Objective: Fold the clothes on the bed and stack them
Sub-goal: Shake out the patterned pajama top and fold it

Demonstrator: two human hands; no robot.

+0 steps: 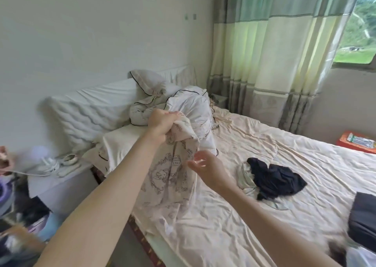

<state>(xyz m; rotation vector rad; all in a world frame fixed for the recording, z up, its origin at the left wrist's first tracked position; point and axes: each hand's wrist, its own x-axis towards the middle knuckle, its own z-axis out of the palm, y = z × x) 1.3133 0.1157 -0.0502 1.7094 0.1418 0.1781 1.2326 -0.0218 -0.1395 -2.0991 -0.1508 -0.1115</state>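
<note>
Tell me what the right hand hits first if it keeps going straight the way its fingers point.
Most likely the printed garment: the right hand is open, fingers aimed left at the cloth hanging from the left hand. Whether the fingertips already touch it is unclear.

Daylight enters through the window (360, 29) at top right and glows through the green-striped curtain (270, 49); room evenly bright, shadows soft, no hard glare on the bed sheet (284, 155). Wide-angle distortion bends the wall (81, 33) and curtain lines near the frame edges. Motion blur smears the clutter at the lower left corner and the dark item at the lower right edge; centre is only slightly soft.
</note>
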